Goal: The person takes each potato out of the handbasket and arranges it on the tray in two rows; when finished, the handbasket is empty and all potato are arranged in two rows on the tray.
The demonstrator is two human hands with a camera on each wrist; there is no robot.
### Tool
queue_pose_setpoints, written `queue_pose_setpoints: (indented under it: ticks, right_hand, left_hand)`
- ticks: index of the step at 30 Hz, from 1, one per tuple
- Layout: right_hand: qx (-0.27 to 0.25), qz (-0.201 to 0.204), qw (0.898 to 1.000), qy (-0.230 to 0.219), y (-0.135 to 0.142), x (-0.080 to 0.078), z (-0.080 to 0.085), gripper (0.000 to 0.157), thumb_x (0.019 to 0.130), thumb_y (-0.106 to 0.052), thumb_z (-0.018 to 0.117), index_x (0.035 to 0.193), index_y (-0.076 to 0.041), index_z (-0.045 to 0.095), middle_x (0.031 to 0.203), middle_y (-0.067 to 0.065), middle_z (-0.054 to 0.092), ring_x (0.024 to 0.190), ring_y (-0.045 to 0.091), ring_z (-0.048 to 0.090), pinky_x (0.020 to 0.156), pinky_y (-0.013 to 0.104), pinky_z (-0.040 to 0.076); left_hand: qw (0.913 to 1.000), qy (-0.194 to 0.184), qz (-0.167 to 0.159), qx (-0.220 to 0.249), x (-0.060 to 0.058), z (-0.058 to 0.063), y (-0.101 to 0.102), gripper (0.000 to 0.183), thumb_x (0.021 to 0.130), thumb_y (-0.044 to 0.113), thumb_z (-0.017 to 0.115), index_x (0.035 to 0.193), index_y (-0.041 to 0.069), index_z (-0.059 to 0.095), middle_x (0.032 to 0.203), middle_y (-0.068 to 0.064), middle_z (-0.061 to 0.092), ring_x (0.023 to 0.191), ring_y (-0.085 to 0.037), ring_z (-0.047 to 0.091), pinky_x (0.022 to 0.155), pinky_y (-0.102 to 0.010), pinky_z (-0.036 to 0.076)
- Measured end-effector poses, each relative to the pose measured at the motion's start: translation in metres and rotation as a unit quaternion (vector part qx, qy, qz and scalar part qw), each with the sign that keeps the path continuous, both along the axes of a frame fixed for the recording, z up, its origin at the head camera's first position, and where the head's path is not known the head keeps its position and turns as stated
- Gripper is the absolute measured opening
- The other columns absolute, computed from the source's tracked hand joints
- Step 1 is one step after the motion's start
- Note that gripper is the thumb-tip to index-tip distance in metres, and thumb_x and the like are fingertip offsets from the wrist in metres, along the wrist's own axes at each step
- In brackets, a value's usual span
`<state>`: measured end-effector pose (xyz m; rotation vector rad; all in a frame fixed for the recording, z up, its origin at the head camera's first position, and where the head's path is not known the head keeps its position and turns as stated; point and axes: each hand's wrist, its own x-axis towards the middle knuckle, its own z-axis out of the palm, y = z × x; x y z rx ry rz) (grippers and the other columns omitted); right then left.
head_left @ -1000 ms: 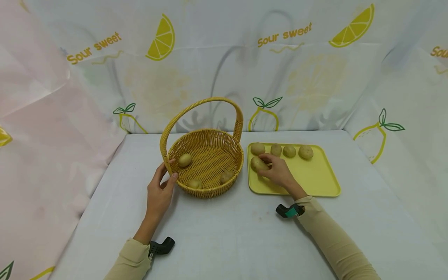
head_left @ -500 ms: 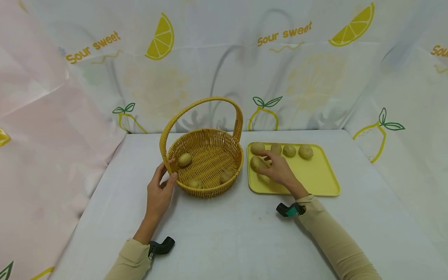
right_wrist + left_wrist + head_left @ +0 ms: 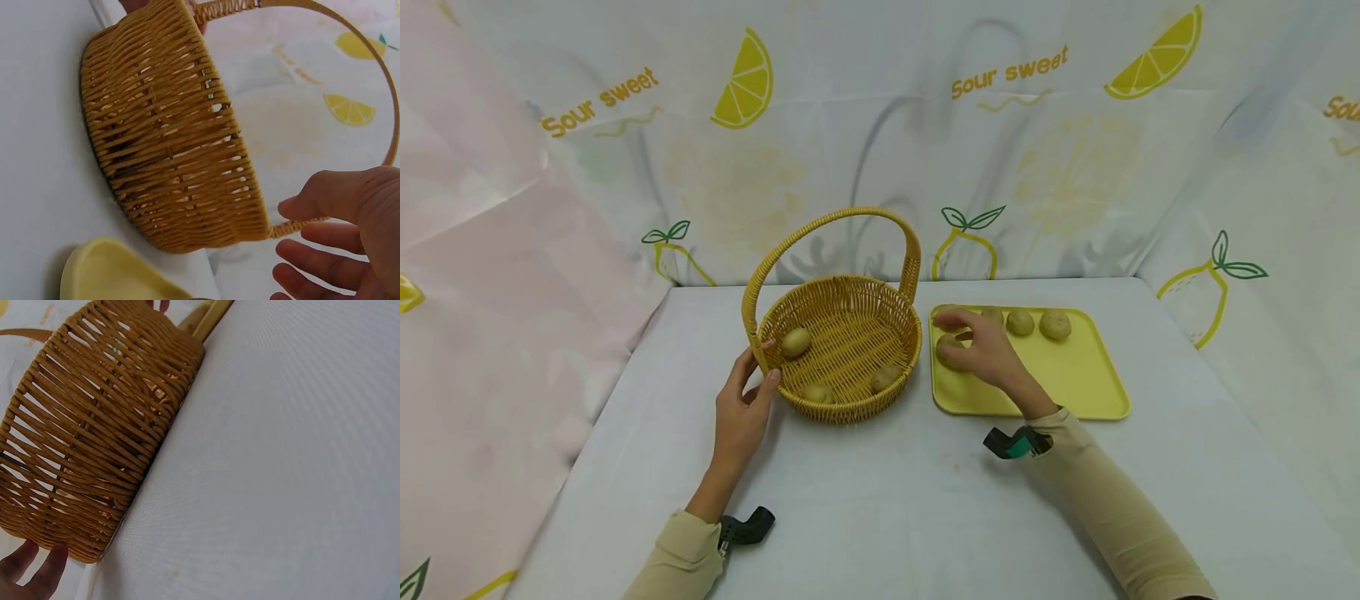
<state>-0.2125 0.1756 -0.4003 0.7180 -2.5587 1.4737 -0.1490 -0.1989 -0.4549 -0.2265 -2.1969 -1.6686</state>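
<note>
The left hand (image 3: 742, 417) is gripping the wicker basket (image 3: 850, 412), three potatoes (image 3: 796, 342) lying inside to its right. The right hand (image 3: 988, 354), fingers released, is hovering over the yellow tray (image 3: 1071, 383), where five rounded, pale-brown potatoes (image 3: 1056, 325) are lying beside and beyond it.

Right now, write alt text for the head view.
A person's right grip hovers above tan, rounded potatoes on a rectangular yellow tray; the left grip holds a round woven yellow-brown basket containing three more potatoes.

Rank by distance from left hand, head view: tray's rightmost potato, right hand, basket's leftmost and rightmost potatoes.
1. Leftmost potato: in basket, left side.
2. Basket's rightmost potato: front right inside.
3. Right hand: over tray, left side.
4. Tray's rightmost potato: far edge.
</note>
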Motion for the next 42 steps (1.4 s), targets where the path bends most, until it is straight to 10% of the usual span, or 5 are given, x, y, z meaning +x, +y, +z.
queue_pose_setpoints:
  ticks: [15, 25, 37, 42]
  right_hand:
    - [0.033, 0.092, 0.994, 0.052, -0.043, -0.001, 0.006, 0.014, 0.095, -0.002, 0.07, 0.107, -0.002, 0.077, 0.105, 0.003, 0.075, 0.1, 0.025, 0.068, 0.088, 0.056, 0.052]
    - [0.029, 0.133, 0.988, 0.072, -0.056, -0.005, 0.008, 0.018, 0.094, 0.0, 0.07, 0.11, -0.001, 0.076, 0.106, 0.008, 0.076, 0.098, 0.023, 0.07, 0.08, 0.046, 0.056]
    - [0.141, 0.318, 0.931, -0.111, -0.075, -0.046, 0.022, 0.05, 0.088, -0.003, 0.082, 0.135, 0.004, 0.065, 0.124, 0.017, 0.07, 0.116, 0.034, 0.065, 0.098, 0.046, 0.052]
    - [0.22, 0.342, 0.907, -0.111, -0.086, -0.053, 0.028, 0.054, 0.089, -0.006, 0.083, 0.138, 0.004, 0.062, 0.123, 0.013, 0.07, 0.116, 0.026, 0.065, 0.099, 0.035, 0.051]
  left_hand:
    - [1.0, 0.007, -0.001, -0.003, 0.0, 0.0, 0.0, 0.047, 0.107, 0.012, 0.061, 0.153, 0.007, 0.05, 0.155, -0.007, 0.05, 0.145, -0.02, 0.042, 0.099, -0.025, 0.048]
    - [1.0, -0.007, 0.001, -0.007, 0.017, 0.033, 0.012, 0.047, 0.107, 0.006, 0.056, 0.152, -0.003, 0.046, 0.155, -0.021, 0.046, 0.145, -0.032, 0.041, 0.099, -0.025, 0.048]
    - [0.9999, -0.01, 0.0, 0.003, 0.001, -0.002, 0.0, 0.049, 0.107, 0.016, 0.061, 0.155, 0.011, 0.049, 0.157, -0.004, 0.048, 0.146, -0.019, 0.041, 0.099, -0.023, 0.048]
    - [0.9999, 0.005, -0.004, 0.008, 0.0, -0.001, -0.001, 0.046, 0.107, 0.014, 0.061, 0.152, 0.009, 0.052, 0.155, -0.003, 0.05, 0.145, -0.017, 0.041, 0.097, -0.022, 0.049]
